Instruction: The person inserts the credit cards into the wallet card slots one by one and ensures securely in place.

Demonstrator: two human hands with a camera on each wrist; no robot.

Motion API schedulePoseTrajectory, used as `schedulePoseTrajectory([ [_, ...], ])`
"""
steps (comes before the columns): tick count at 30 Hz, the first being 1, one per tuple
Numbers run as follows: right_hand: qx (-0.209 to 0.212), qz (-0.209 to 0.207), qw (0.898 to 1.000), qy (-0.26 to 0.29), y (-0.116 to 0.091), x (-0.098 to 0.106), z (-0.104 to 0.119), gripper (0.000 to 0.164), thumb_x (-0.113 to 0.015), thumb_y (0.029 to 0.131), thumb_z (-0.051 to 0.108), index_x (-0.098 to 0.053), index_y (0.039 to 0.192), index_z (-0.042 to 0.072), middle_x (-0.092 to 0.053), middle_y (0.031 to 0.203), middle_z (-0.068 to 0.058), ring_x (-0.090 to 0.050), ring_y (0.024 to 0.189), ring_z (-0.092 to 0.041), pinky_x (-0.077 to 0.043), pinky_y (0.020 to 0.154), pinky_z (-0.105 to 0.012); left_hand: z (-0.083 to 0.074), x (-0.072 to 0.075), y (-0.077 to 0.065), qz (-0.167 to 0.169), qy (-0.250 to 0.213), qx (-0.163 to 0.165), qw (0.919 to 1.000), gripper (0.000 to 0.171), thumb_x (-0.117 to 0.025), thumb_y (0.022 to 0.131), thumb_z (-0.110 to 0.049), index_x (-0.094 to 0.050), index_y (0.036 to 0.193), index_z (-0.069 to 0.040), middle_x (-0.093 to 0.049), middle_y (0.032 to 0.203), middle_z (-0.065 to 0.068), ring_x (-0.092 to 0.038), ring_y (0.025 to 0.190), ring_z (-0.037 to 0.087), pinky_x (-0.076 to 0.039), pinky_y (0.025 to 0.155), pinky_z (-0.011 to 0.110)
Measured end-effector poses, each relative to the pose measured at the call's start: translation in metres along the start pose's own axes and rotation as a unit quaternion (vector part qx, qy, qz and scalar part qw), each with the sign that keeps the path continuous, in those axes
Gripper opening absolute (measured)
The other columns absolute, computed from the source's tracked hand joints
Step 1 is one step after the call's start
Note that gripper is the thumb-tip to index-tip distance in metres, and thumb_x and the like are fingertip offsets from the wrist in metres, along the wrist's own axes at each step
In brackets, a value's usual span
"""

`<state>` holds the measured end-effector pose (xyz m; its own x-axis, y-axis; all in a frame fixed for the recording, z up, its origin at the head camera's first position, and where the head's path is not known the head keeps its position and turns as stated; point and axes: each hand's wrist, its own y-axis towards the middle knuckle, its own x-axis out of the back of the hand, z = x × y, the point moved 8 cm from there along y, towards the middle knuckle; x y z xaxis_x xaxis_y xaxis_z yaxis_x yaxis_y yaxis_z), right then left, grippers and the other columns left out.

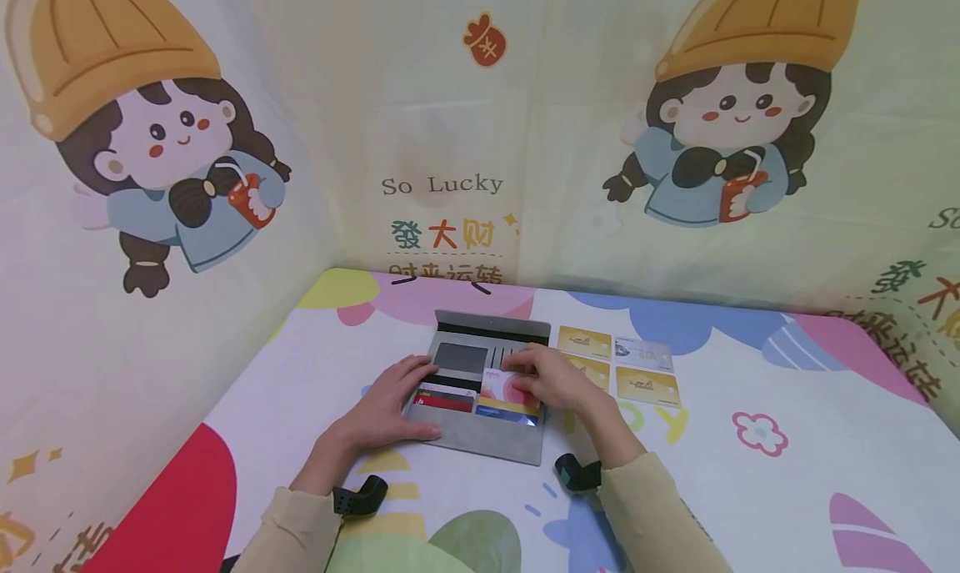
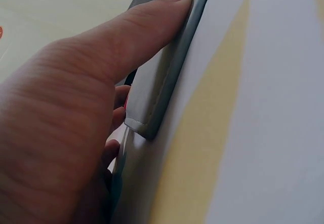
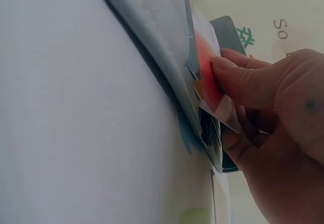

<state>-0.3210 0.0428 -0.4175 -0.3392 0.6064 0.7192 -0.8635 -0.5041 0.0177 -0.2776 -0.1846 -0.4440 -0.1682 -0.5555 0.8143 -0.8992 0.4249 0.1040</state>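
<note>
A grey card wallet (image 1: 487,441) lies unfolded on the table, with cards in its lower pockets. My left hand (image 1: 381,402) rests on its left side, fingers spread along the edge and thumb on the lower flap. With thumb and fingers, my right hand (image 1: 558,376) pinches a pink-and-white card (image 1: 495,383) at the lower right pocket. That card stands partly above a yellow card and a blue card (image 1: 506,414). In the right wrist view, the thumb (image 3: 248,79) presses the card's red area. A red-and-dark card (image 1: 444,399) sits in the lower left pocket.
Right of the wallet lie a silver card (image 1: 643,354) and gold cards, one at the upper left (image 1: 585,341) and one at the lower right (image 1: 647,386). My right hand partly covers another gold card (image 1: 592,369). A printed cloth wall (image 1: 555,181) rises behind the table.
</note>
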Motion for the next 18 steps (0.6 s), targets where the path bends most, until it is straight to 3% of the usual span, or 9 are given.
schedulePoseTrajectory([
  [18, -0.018, -0.003, 1.000, 0.000, -0.0004, 0.0008, -0.0008, 0.028, -0.073, 0.093, 0.005, -0.075, 0.119, 0.014, -0.062, 0.100, 0.003, -0.055, 0.090, -0.018, -0.050, 0.077, -0.031, -0.0013, 0.0011, -0.0005, 0.002, -0.001, 0.006, 1.0000, 0.096, -0.084, 0.073, -0.053, -0.047, 0.150, -0.010, -0.035, 0.158, 0.011, -0.029, 0.143, 0.035, -0.029, 0.113, 0.061],
])
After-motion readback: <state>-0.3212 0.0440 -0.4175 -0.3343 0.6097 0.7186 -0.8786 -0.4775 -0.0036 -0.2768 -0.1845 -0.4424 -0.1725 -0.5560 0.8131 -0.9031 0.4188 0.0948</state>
